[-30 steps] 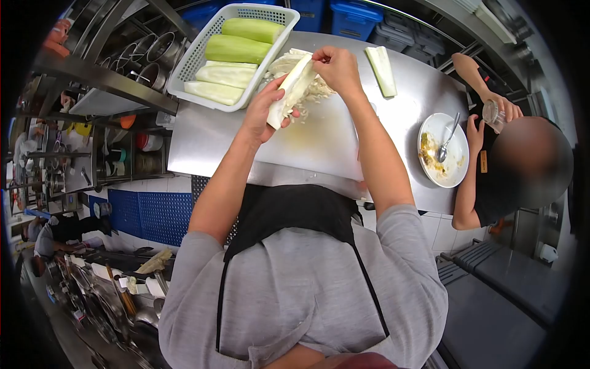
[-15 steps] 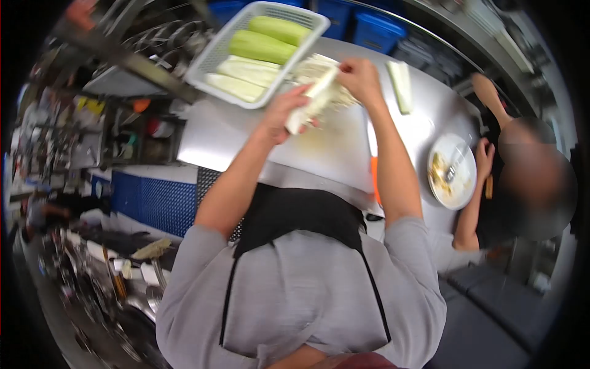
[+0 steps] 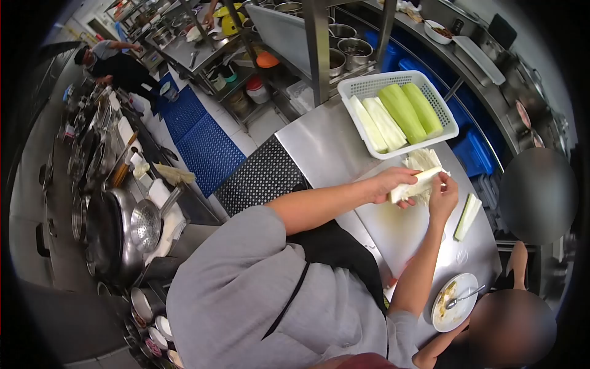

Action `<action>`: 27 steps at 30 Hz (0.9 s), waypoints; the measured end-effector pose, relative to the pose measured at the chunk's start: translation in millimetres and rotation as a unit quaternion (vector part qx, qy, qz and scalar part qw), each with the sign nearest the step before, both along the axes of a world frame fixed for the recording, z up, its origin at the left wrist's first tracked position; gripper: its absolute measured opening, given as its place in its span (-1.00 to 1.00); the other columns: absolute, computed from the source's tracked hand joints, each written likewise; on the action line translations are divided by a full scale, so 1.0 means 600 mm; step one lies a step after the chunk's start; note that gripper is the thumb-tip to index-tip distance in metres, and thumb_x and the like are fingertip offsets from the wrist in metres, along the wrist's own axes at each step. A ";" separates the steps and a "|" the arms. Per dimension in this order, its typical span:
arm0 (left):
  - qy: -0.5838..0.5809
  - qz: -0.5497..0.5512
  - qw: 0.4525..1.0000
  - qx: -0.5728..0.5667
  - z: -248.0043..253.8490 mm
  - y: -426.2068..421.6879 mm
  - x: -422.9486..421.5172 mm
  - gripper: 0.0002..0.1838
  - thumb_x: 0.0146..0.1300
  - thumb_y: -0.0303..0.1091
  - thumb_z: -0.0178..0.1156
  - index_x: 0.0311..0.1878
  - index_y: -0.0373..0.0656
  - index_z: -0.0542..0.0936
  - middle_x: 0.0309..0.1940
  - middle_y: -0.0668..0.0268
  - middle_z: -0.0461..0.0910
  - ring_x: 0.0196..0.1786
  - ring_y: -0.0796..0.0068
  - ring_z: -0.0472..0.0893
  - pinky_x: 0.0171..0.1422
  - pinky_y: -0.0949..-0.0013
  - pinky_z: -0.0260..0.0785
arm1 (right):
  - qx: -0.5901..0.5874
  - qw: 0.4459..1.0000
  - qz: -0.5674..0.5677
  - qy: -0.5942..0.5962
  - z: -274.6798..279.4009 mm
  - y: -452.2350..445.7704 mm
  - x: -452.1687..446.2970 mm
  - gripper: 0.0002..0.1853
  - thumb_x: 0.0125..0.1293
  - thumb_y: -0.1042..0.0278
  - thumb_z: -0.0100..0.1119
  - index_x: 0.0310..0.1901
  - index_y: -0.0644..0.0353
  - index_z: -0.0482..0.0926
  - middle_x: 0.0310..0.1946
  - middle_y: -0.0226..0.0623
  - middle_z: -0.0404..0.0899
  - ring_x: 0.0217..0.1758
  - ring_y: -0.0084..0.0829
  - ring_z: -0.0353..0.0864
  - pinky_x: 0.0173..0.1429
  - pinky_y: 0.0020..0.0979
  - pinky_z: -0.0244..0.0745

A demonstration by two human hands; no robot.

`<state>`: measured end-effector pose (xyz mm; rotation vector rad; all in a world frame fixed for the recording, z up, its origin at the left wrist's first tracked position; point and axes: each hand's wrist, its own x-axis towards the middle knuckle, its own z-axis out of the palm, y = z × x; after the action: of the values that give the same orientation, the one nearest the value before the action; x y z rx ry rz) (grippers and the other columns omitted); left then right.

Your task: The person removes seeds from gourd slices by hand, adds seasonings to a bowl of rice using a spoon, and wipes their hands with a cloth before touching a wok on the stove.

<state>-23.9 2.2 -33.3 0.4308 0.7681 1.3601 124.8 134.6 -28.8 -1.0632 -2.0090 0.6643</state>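
Note:
My left hand (image 3: 396, 186) is closed around a pale, halved, peeled vegetable (image 3: 418, 184) above a white cutting board (image 3: 384, 222). The closed fingers of my right hand (image 3: 444, 190) are at its other end; whatever they pinch is too small to make out. A pile of pale shreds (image 3: 428, 160) lies behind it on the board. Near the board's far edge a white basket (image 3: 452, 130) holds green whole vegetables (image 3: 402, 111) and pale cut halves (image 3: 384, 123). One more cut piece (image 3: 468, 217) rests on the steel table to the right of my right hand.
A white plate (image 3: 437, 317) with food remains and a spoon stands on the steel table (image 3: 326, 138). Beside it is a person (image 3: 439, 350) in dark clothing. Another person (image 3: 126, 67) is at the far left near the stove. Pots and a strainer (image 3: 145, 226) stand at left.
The camera view has turned left, so the table and basket now appear further right and more of the kitchen shows. My left hand still grips the halved vegetable, with my right hand at its end.

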 end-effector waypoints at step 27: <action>0.099 0.105 0.989 -0.031 0.000 0.045 0.035 -0.61 0.43 -0.20 0.08 0.24 -0.11 0.51 -0.06 0.30 0.58 -0.02 0.51 0.53 0.05 0.28 0.42 | -0.159 0.964 -0.007 0.214 -0.029 -0.071 -0.030 -0.77 0.42 0.31 0.24 -0.08 0.34 0.60 -0.37 -0.35 0.62 -0.42 -0.62 0.56 -0.43 -0.58 0.46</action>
<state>-3.2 29.5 -33.2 0.4487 1.0401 1.4990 106.9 91.9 -46.2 -1.0073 -1.5517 1.1337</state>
